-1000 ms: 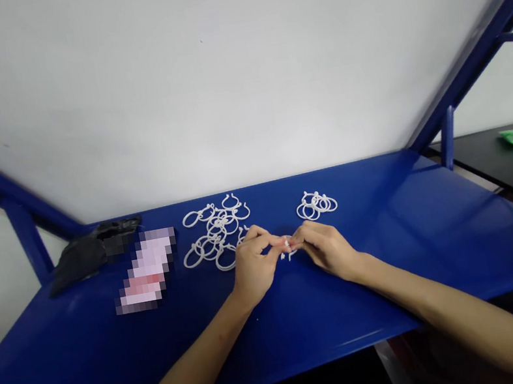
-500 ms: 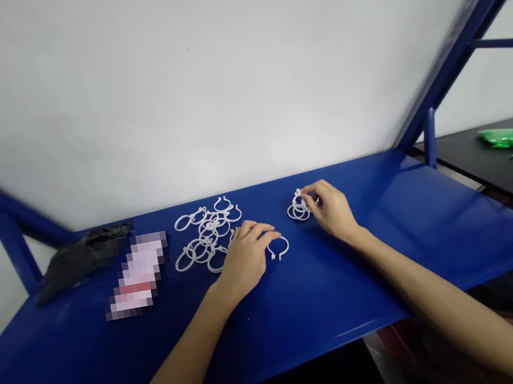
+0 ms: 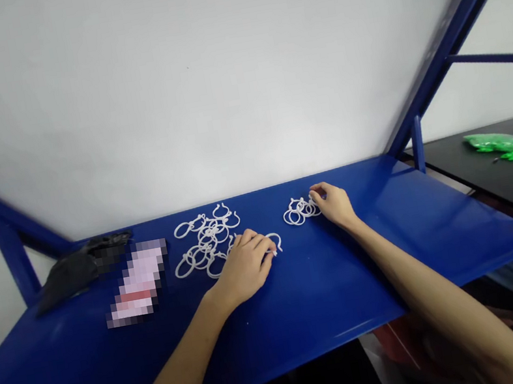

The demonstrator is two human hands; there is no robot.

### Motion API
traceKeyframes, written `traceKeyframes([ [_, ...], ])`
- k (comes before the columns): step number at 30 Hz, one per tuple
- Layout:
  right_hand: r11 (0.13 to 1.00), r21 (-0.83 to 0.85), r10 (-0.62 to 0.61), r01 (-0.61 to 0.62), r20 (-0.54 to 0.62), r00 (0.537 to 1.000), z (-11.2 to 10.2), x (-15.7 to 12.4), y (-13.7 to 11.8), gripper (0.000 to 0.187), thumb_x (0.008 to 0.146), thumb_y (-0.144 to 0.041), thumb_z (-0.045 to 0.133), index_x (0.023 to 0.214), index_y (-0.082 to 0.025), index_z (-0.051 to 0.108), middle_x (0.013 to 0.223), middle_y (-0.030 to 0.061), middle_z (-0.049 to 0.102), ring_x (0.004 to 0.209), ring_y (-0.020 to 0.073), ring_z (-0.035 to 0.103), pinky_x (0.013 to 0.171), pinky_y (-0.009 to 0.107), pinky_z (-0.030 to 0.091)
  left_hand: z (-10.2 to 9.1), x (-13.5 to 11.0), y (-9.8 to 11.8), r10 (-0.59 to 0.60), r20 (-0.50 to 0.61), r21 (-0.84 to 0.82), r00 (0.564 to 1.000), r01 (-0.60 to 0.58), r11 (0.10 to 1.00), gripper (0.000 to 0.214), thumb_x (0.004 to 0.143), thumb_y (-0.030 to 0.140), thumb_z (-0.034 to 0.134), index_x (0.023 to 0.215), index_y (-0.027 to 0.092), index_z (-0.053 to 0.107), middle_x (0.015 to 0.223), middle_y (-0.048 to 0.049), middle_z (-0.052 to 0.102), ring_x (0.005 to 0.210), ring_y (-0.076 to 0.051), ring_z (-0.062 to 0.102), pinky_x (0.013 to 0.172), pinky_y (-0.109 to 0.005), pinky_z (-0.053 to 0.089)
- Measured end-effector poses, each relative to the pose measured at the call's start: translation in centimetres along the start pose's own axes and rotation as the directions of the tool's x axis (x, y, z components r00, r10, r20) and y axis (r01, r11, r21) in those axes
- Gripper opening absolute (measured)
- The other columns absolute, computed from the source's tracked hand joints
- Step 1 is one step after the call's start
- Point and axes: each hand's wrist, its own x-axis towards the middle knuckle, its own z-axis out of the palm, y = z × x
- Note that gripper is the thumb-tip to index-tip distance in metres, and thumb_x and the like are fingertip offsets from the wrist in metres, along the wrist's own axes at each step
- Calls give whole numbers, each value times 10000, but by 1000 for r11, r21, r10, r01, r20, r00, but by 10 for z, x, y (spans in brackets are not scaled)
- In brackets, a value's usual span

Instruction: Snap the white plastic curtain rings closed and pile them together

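Note:
My left hand [image 3: 244, 265] is beside the larger pile of white plastic rings [image 3: 207, 234]. Its thumb and fingertips pinch a white open ring [image 3: 276, 237], which has a gap and small knobs at its ends. To the right lies a smaller group of white rings [image 3: 296, 213], overlapping on the blue table. My right hand [image 3: 334, 203] is at the right edge of that group, fingers curled, the tips on a ring partly hidden behind them.
A blue metal table [image 3: 306, 302] stands against a white wall. On its left lie a black bag [image 3: 74, 270] and a blurred pinkish flat item [image 3: 139, 275]. A clear bag with green pieces [image 3: 500, 142] rests on a black table [image 3: 482, 178] to the right.
My left fingers have closed on the ring beside them. My right hand has shifted slightly right, and the smaller group of rings lies more spread out. The camera view has turned a little.

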Motion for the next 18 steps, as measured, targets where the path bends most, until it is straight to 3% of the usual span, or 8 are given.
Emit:
traceKeyframes([
  [5, 990, -37, -140, 137, -65, 988, -2, -4, -5, 224, 921, -292, 557, 1025, -169, 712, 1003, 103, 751, 971, 266, 641, 897, 431, 507, 5, 1, -1, -209, -155, -221, 966, 172, 960, 147, 960, 187, 461, 959, 213, 606, 897, -33, 644, 882, -183, 618, 812, -348, 509],
  [8, 971, 27, -235, 237, -65, 970, -2, -12, -15, 222, 944, -308, 549, 1034, -183, 709, 1030, 97, 742, 966, 254, 633, 889, 428, 513, 5, 3, -1, -297, -188, -362, 936, 215, 907, 131, 963, 227, 476, 961, 215, 607, 804, -7, 657, 806, -164, 637, 789, -326, 515],
  [11, 934, 170, -329, 315, 57, 943, 1, -29, -32, 230, 960, -352, 570, 1086, -204, 691, 1077, 87, 735, 950, 224, 660, 867, 394, 532, 6, 5, -2, -372, -161, -516, 914, 244, 821, 150, 956, 256, 500, 1013, 215, 632, 735, 13, 679, 709, -148, 654, 725, -301, 528],
  [15, 846, 381, -488, 372, 274, 829, 7, -58, -58, 237, 969, -360, 587, 1136, -205, 652, 1018, 64, 743, 894, 181, 696, 823, 331, 555, 8, 6, -5, -452, -156, -631, 878, 264, 730, 218, 932, 275, 525, 1064, 207, 684, 786, -9, 730, 653, -138, 674, 634, -266, 551],
  [18, 812, 457, -519, 363, 283, 806, 10, -73, -72, 197, 989, -309, 556, 1134, -198, 631, 949, 47, 751, 813, 157, 709, 772, 295, 562, 9, 5, -6, -466, -185, -635, 865, 257, 728, 226, 921, 290, 561, 1070, 219, 715, 833, -17, 761, 625, -139, 681, 616, -266, 568],
])
